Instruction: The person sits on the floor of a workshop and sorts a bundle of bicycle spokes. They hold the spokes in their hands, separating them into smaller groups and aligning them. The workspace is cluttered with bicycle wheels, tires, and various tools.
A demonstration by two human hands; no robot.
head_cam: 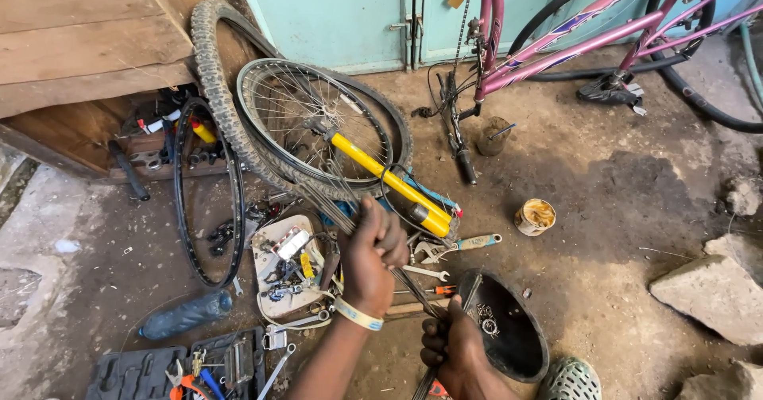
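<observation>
I was sorting a bundle of spokes (413, 285): my left hand (373, 261) had its grip clamped round the upper part, my right hand (457, 352) closed on the lower end, above the dirt floor beside the black bowl (509, 328). Drawing one spoke free would need a looser left grip.

Containers and cases on the workshop floor

A small round tin (535, 216), open and yellowish-brown inside, stands on the dirt floor right of the yellow pump. A dusty round can (493, 136) sits below the pink bike frame. A dark plastic bottle (186, 314) lies on its side at lower left, and just below it an open dark tool case (143, 368) holds tools. No signs or screens show.
</observation>
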